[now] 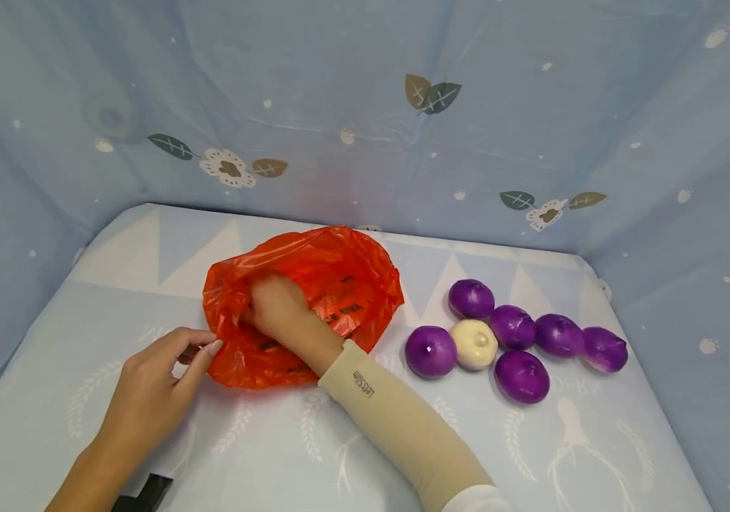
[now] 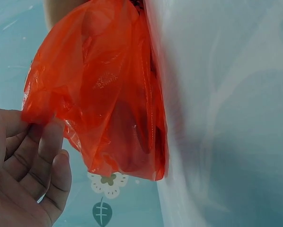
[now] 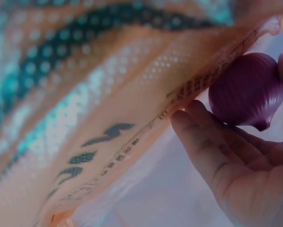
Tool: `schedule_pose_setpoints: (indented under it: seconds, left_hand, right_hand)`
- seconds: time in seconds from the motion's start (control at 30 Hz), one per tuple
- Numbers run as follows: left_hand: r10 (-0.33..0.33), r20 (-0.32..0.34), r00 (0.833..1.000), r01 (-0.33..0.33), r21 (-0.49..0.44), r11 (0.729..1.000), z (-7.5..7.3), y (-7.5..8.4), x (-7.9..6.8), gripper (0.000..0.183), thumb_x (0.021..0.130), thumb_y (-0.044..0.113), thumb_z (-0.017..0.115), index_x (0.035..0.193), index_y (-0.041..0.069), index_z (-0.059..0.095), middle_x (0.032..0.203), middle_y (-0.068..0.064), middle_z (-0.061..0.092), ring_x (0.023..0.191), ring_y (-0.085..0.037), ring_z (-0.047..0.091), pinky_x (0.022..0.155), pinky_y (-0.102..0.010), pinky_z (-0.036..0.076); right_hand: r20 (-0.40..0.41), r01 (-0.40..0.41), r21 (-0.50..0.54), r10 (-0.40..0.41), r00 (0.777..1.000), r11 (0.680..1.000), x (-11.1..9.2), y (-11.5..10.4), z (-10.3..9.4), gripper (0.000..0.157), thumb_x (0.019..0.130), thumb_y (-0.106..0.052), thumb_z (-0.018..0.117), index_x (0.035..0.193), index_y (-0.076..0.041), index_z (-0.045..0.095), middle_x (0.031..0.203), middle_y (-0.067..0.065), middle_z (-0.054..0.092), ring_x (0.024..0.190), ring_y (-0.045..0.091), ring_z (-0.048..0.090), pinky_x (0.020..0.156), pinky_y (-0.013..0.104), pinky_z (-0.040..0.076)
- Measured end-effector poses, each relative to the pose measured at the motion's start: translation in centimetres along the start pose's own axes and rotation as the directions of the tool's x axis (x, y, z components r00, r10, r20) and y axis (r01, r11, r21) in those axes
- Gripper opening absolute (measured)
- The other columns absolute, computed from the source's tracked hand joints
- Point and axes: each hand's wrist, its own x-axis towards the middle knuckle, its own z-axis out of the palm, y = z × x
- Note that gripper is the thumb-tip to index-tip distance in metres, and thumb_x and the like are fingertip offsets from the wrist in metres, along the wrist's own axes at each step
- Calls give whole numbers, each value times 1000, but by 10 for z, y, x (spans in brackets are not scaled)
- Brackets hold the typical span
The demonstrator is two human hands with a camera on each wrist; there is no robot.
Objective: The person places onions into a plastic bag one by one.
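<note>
Hand Grips Purple Onion Inside Red Bag

A patterned blue cloth (image 1: 339, 64), cut off by the frame, hangs behind a cloth-covered table (image 1: 262, 455). On it a red plastic bag (image 1: 371, 270) gapes open, its wall masking the fingers of the right hand (image 1: 278, 302) from the head camera. A beige sleeve (image 1: 403, 419) covers that forearm. The left hand (image 1: 153, 391) pinches the bag's rim. The right-wrist view shows the right hand gripping a purple onion (image 3: 245, 90) within the bag, its thumb cropped at the edge. A dark shape dims the bag's wall in the left-wrist view; what it is cannot be told. To the right sit six more purple onions (image 1: 513, 327) clustered about one pale onion (image 1: 475, 344). A black object (image 1: 143, 494) is cut off at the bottom edge. The sleeve reads "LetsSlim"; of the bag's creased black print, "DNA" seems legible, the rest too distorted.
</note>
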Motion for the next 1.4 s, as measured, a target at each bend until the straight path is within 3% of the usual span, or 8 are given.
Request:
schedule_pose_setpoints:
  seconds: [0.1, 0.23, 0.47, 0.6, 1.03, 1.4]
  left_hand:
    - [1, -7, 1000, -1, 0, 1000, 1, 0, 1, 26, 83, -2, 84, 104, 8, 73, 89, 4, 70, 76, -8, 59, 59, -10, 46]
    - [3, -8, 1000, -3, -7, 1000, 1, 0, 0, 26, 83, -3, 84, 104, 8, 73, 89, 4, 70, 76, -8, 60, 59, -9, 47]
    - [-7, -3, 1000, 7, 1, 1000, 1, 0, -1, 27, 83, -2, 84, 105, 10, 72, 89, 5, 70, 76, -7, 59, 59, -9, 46]
    - [-2, -2, 1000, 2, 0, 1000, 0, -1, -1, 28, 83, -3, 84, 105, 10, 72, 89, 5, 70, 77, -7, 60, 59, -9, 46]
    - [2, -2, 1000, -2, -10, 1000, 4, -2, -1, 27, 83, -4, 84, 104, 8, 72, 88, 4, 70, 77, -6, 59, 58, -10, 47]
    - [-4, -5, 1000, 4, -9, 1000, 4, -3, 0, 29, 82, -4, 84, 105, 10, 73, 87, 5, 70, 76, -6, 59, 58, -10, 46]
  right_hand:
    - [-6, 26, 21, -26, 1000, 999, 0, 2, 0, 39, 96, -47, 75, 122, -20, 69, 100, -5, 71, 95, 15, 69, 82, 29, 59]
    - [52, 76, 78, -80, 995, 994, 2, 7, -5, 41, 96, -45, 75, 126, -19, 67, 103, -6, 69, 97, 12, 66, 87, 25, 56]
    - [178, 113, 230, -156, 972, 967, 8, 15, -16, 28, 97, -32, 74, 122, -19, 67, 94, -10, 64, 91, 9, 60, 85, 17, 47]
    - [209, 107, 250, -162, 964, 962, 9, 17, -19, 25, 100, -28, 71, 122, -17, 66, 93, -8, 63, 90, 10, 59, 84, 17, 47]
    - [171, 56, 304, -112, 979, 951, 10, 24, -18, 35, 101, -33, 71, 131, -16, 64, 102, -8, 64, 94, 8, 58, 91, 15, 45]
    - [184, 53, 270, -105, 977, 962, 13, 24, -20, 37, 101, -31, 72, 133, -16, 63, 108, -8, 65, 98, 8, 58, 95, 16, 45]
